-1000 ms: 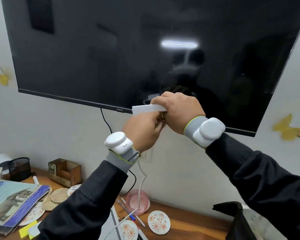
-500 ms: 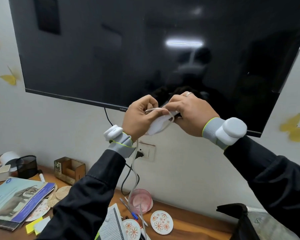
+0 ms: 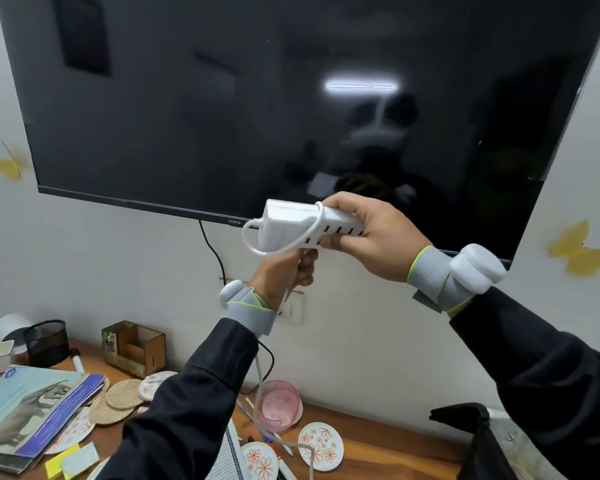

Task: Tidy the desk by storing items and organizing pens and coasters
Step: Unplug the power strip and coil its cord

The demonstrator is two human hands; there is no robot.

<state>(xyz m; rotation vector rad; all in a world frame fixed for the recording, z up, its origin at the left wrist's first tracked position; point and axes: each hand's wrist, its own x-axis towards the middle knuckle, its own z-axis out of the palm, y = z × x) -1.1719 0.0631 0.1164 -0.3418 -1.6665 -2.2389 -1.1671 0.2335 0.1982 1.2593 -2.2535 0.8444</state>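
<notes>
Background: white wall carrying a dark television (image 3: 291, 98), with a yellow butterfly decal (image 3: 9, 164) to its left and a wall socket (image 3: 291, 306) below it.
Worktop (image 3: 378, 448): wooden, along the bottom of the view, cluttered.
Right hand (image 3: 371, 233): raised in front of the television's lower edge, fingers and thumb clasped round one end of the white multi-port charger (image 3: 291, 223).
White multi-port charger: held in the air well above the worktop, roughly level, port slots facing the camera.
White cable (image 3: 278, 249): one loop wrapped over the free end of the charger; the rest drops past the left wrist to the worktop.
Left hand (image 3: 284, 275): just beneath the charger, fingers curled tight round the cable.
Floral coasters (image 3: 321, 445): flat on the worktop, scattered near the front edge.
Woven coasters (image 3: 118, 400): overlapping, beside the books (image 3: 32, 410).
Pens (image 3: 253, 417): loose on the worktop by a pink round dish (image 3: 279, 405).
Wooden organiser box (image 3: 134, 348): upright against the wall, near a black mesh cup (image 3: 47, 341).
Black bag (image 3: 478, 441): at the right end of the worktop.
</notes>
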